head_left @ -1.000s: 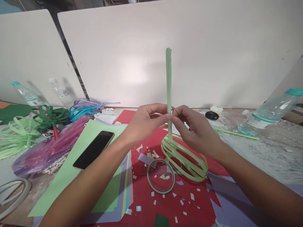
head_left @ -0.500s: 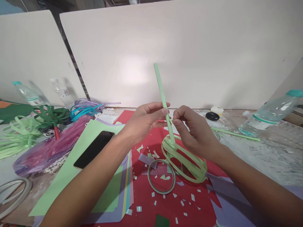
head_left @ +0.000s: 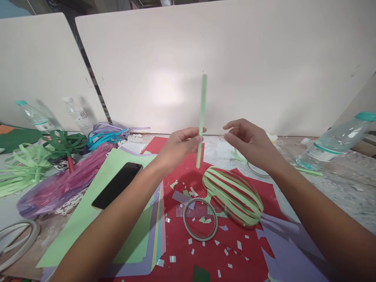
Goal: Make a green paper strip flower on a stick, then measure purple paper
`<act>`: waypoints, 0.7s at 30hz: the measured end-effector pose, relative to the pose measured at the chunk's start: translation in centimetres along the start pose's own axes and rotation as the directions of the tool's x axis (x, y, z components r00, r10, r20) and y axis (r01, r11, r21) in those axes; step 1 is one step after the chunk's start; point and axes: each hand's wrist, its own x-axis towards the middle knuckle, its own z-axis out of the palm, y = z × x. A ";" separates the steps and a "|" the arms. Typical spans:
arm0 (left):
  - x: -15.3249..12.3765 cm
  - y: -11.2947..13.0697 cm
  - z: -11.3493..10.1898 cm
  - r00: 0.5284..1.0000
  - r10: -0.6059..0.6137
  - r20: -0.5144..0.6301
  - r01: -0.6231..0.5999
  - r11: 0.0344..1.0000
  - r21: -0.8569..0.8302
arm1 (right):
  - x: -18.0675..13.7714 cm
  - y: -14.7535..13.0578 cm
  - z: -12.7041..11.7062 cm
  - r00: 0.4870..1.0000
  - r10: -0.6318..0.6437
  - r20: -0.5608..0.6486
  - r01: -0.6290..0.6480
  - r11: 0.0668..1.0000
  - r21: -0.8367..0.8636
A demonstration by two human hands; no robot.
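Note:
My left hand (head_left: 188, 143) pinches a light green rolled paper stick (head_left: 202, 105) near its lower part. The stick stands nearly upright and looks slightly blurred. To the right, my right hand (head_left: 249, 137) is raised with thumb and fingers apart, and nothing shows between them. Below the hands, a light green bundle of paper strips (head_left: 235, 194), bowed out like a lantern, lies on red paper (head_left: 241, 258). The stick's lower end is apart from this bundle. A roll of tape (head_left: 185, 219) lies beside the bundle, among small paper scraps.
At left, a phone (head_left: 117, 186) rests on stacked coloured sheets (head_left: 132, 235). Beyond are a pink plastic bag (head_left: 67, 180), paper-strip tassels (head_left: 29, 164) and two bottles. A large water bottle (head_left: 331, 145) leans at right. A white panel (head_left: 235, 58) stands behind.
My right hand has drawn away rightward from the stick and its fingers have parted. The stick has swung more upright, its lower end away from the strip bundle, which has turned slightly.

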 end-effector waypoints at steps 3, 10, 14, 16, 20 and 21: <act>-0.4 -0.5 1.5 0.995 0.043 0.091 -0.065 0.966 0.252 | 0.2 0.2 0.3 0.988 0.028 0.150 -0.051 0.988 0.149; -0.1 -2.7 1.6 0.997 0.000 0.083 -0.041 0.870 0.491 | 1.2 1.1 -0.8 0.990 0.026 -0.139 0.014 0.961 0.276; -0.5 -4.5 3.1 0.956 0.037 0.291 -0.251 0.617 0.746 | 2.9 4.6 -3.4 0.926 0.100 -0.363 0.020 0.950 0.312; -0.3 -5.8 5.2 0.885 0.027 0.464 -0.421 0.473 0.774 | 3.4 5.8 -4.4 0.914 0.145 -0.378 -0.036 0.959 0.282; 2.0 -8.8 9.0 0.813 0.029 0.581 -0.572 0.220 0.790 | 2.9 5.9 -6.1 0.946 0.221 -0.237 -0.176 0.964 0.197; 2.8 -9.4 9.4 0.816 0.026 0.578 -0.573 0.176 0.801 | 2.5 5.7 -6.6 0.951 0.243 -0.192 -0.223 0.967 0.119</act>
